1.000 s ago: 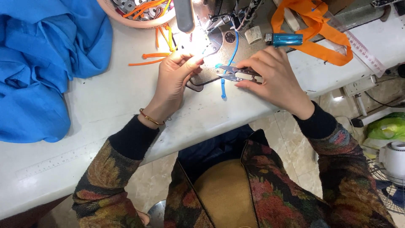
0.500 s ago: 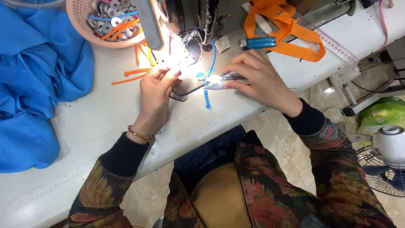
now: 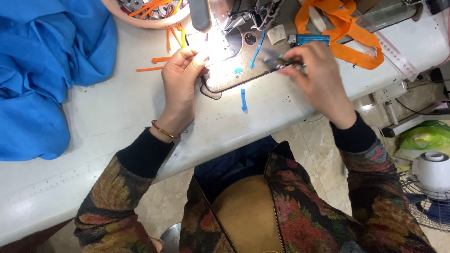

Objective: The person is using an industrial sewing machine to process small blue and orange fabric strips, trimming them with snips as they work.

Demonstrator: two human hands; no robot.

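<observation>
One short blue loop (image 3: pixel 243 99) lies finished and cut loose on the counter (image 3: pixel 93 136), just below and between the two hands. The right hand (image 3: pixel 318 79) grips small snips (image 3: pixel 281 61), blurred, at a blue cord (image 3: pixel 255 51) that hangs from the sewing machine's needle area (image 3: pixel 248 21) just left of it. The left hand (image 3: pixel 183 75) rests curled beside the lit metal plate (image 3: pixel 225 70), holding nothing visible. Judging by this, one piece is done and the hanging cord remains to be trimmed.
</observation>
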